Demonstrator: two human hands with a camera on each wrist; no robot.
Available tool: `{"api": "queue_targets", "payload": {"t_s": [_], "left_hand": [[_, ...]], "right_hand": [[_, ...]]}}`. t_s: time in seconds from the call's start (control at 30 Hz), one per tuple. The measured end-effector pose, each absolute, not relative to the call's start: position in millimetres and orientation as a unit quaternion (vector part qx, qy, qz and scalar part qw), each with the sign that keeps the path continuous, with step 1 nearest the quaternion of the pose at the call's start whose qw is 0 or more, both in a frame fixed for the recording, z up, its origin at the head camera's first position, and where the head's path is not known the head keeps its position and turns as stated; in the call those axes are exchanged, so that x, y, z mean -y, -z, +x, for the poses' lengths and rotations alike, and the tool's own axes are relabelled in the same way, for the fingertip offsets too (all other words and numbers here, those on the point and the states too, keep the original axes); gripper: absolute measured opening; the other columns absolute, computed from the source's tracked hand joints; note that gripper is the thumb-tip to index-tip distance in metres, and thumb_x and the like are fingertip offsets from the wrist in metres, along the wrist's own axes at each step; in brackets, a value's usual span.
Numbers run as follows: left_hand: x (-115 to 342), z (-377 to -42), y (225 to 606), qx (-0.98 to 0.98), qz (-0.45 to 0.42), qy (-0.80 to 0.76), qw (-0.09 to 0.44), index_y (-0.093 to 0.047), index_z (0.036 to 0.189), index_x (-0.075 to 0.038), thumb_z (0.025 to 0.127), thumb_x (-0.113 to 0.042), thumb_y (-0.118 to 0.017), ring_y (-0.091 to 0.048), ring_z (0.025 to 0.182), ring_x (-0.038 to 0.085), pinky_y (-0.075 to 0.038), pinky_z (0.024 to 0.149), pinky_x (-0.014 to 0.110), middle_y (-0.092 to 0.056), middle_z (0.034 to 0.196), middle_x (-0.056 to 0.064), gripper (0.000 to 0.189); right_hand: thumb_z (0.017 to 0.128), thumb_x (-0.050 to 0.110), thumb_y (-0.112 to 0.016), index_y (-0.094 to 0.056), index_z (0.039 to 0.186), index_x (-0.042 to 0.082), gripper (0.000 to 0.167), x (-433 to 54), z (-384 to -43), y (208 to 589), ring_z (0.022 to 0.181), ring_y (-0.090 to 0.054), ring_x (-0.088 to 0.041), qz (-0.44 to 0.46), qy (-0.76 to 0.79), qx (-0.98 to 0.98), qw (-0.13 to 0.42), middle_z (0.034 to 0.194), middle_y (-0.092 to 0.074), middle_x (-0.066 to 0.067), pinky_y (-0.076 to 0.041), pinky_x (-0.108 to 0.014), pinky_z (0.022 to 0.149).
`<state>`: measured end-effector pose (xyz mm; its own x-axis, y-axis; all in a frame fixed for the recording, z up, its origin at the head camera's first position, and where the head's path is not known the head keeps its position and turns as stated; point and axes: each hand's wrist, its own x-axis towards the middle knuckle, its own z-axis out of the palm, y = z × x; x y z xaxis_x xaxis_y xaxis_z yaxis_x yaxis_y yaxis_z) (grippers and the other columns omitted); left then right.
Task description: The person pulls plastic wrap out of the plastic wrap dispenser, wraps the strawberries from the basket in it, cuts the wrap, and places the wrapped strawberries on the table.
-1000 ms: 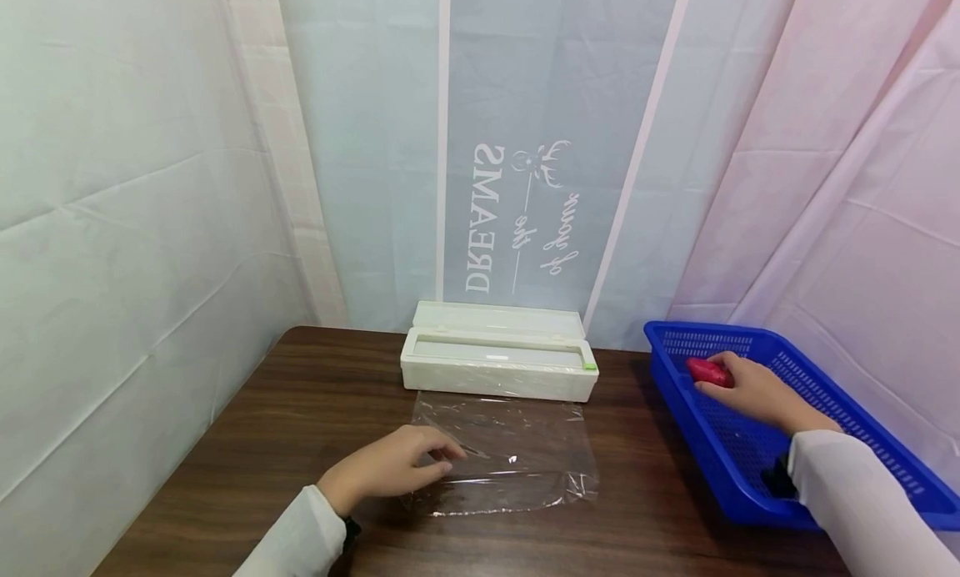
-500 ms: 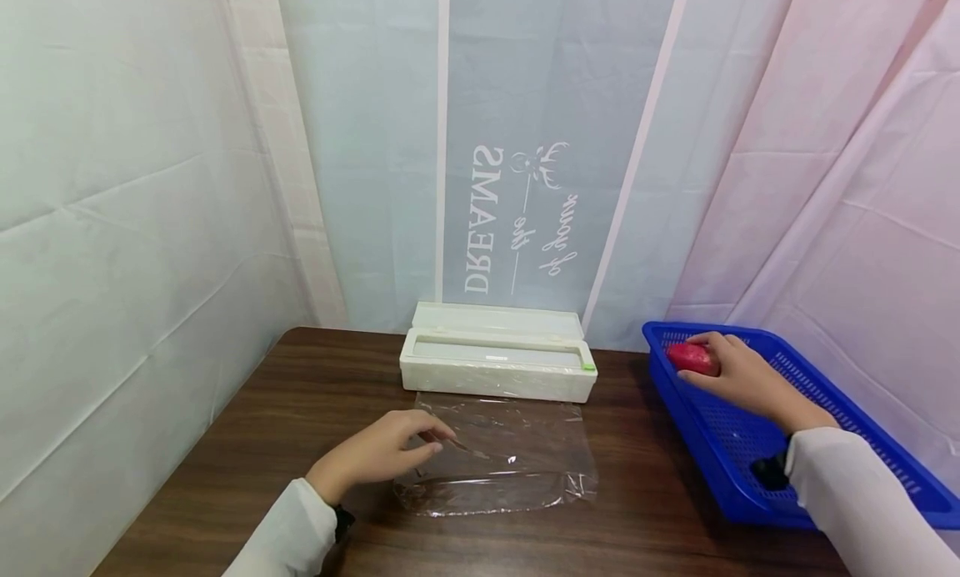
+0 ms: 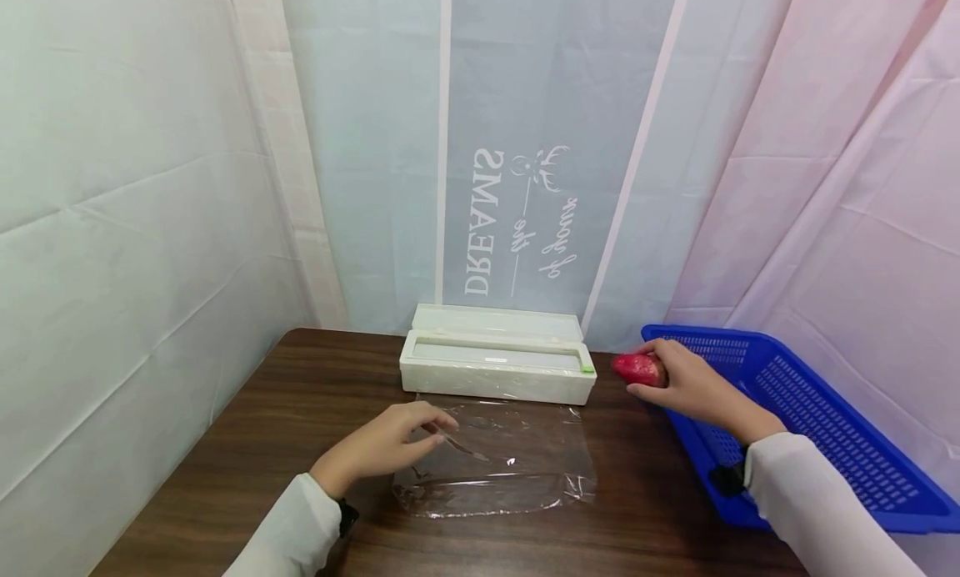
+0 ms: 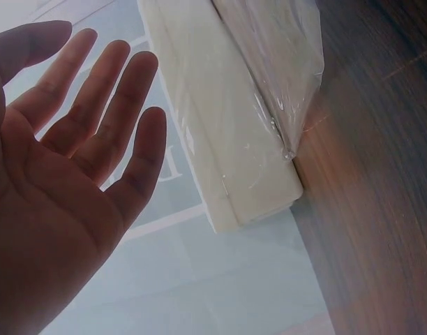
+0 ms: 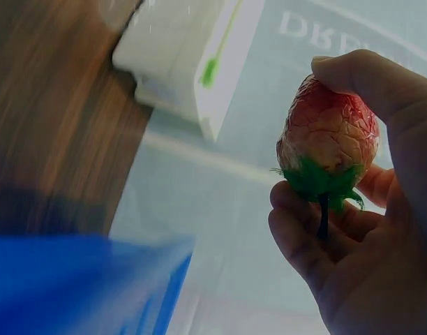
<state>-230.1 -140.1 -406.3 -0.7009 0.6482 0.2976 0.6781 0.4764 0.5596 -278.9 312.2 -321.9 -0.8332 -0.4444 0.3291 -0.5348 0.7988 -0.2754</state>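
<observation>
Strawberry: red (image 3: 632, 368), with a green leafy cap and dark stem, held aloft at two o'clock from the clear film (image 3: 525, 444), just beside the left rim of the blue basket (image 3: 832, 393); its tip points to nine o'clock.
Left hand: palm and fingers hang at nine o'clock (image 3: 378, 445), reaching over the film's edge; the fingers are loosely bent and free.
Clear film: spread on the dark wooden table (image 3: 292, 418), crinkled and shiny, its twelve o'clock end at the box's front.
Blue basket: lattice-walled, at three o'clock from the film.
Right hand: thumb and fingers grasp the strawberry (image 3: 693, 385); the forearm comes in from five o'clock, across the basket.
White box: lengthwise at twelve o'clock (image 3: 495, 379), its lid raised (image 3: 495, 320).
Backdrop: pale blue-grey cloth beyond the table (image 3: 517, 77), with "DREAMS" lettered sideways.
</observation>
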Motion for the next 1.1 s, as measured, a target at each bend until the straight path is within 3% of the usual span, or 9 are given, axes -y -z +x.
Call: {"api": "queue_targets", "payload": {"t_s": [0.23, 0.5, 0.8, 1.1], "left_hand": [[135, -233, 409, 0.86, -0.387, 0.331, 0.034, -0.064, 0.128, -0.007, 0.103, -0.012, -0.058, -0.062, 0.109, 0.019, -0.052, 0.094, 0.042, -0.064, 0.124, 0.002, 0.026], [124, -235, 412, 0.863, -0.379, 0.335, 0.007, -0.062, 0.13, -0.005, 0.104, -0.018, -0.058, -0.062, 0.112, 0.023, -0.052, 0.094, 0.045, -0.063, 0.126, 0.004, 0.03], [113, -238, 415, 0.867, -0.363, 0.341, 0.0, -0.061, 0.133, -0.01, 0.105, -0.023, -0.056, -0.061, 0.111, 0.017, -0.054, 0.091, 0.037, -0.061, 0.129, 0.001, 0.031], [103, -242, 415, 0.859, -0.383, 0.338, 0.016, -0.059, 0.134, -0.005, 0.105, -0.024, -0.055, -0.063, 0.111, 0.026, -0.054, 0.091, 0.037, -0.062, 0.13, 0.006, 0.035]], "right_hand": [[0.085, 0.031, -0.082, -0.061, 0.119, 0.006, 0.047, -284, -272, 335, 0.084, -0.055, -0.014, 0.3, -0.194, 0.924, 0.134, 0.099, -0.059, -0.001, -0.052, -0.029, 0.066], [0.085, 0.036, -0.082, -0.061, 0.119, 0.009, 0.048, -261, -268, 351, 0.084, -0.057, -0.009, 0.329, -0.201, 0.914, 0.131, 0.1, -0.061, 0.004, -0.052, -0.027, 0.069], [0.081, 0.036, -0.085, -0.061, 0.12, 0.009, 0.054, -236, -265, 368, 0.086, -0.059, -0.008, 0.335, -0.22, 0.91, 0.109, 0.102, -0.062, 0.005, -0.053, -0.027, 0.071], [0.081, 0.033, -0.086, -0.058, 0.118, 0.013, 0.051, -214, -264, 378, 0.088, -0.061, -0.007, 0.36, -0.23, 0.9, 0.09, 0.104, -0.062, 0.006, -0.054, -0.029, 0.074]]}}
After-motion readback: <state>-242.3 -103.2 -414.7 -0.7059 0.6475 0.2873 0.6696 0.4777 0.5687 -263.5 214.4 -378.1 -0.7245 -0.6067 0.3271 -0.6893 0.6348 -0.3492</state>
